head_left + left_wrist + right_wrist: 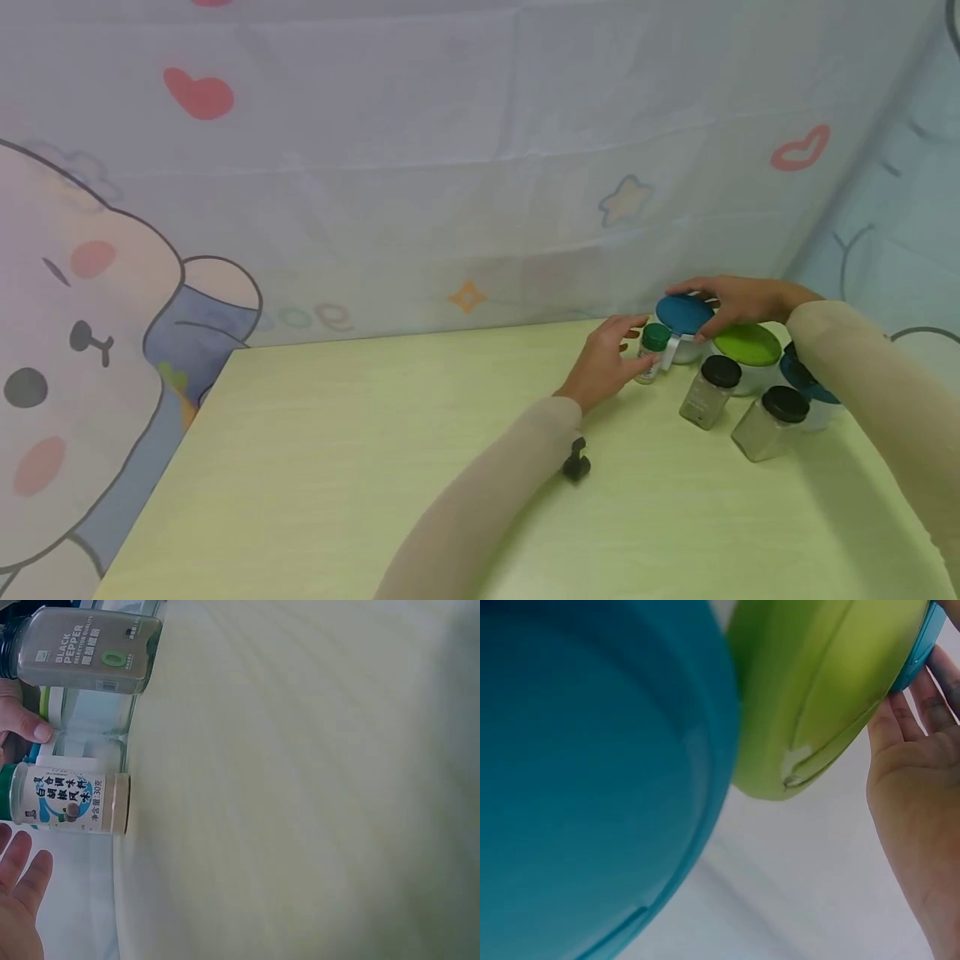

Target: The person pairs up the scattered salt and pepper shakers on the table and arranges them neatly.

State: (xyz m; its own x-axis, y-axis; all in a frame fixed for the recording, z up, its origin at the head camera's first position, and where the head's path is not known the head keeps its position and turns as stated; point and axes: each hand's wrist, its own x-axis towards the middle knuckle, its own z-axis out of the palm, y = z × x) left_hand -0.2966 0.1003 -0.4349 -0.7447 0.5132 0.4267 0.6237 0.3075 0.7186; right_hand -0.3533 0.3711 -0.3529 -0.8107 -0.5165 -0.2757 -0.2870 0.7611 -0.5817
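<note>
My left hand (603, 362) reaches around a small seasoning bottle (67, 799) with a green cap (656, 336). In the left wrist view its fingers (31, 881) are spread, with a gap between them and the bottle. The bottle stands upright at the back right of the table. Just behind it is a clear container with a blue lid (684, 314). My right hand (742, 298) holds this container by the lid, thumb at the near edge and fingers at the far edge. In the right wrist view the fingers (930, 701) touch the blue rim.
A green-lidded container (747, 344) stands beside the blue-lidded one. Another blue-lidded container (592, 787) is partly under the right sleeve. Two black-capped spice jars, one a black pepper jar (705, 400), the other a square jar (765, 429), stand in front. A printed cloth (450, 167) hangs behind the table.
</note>
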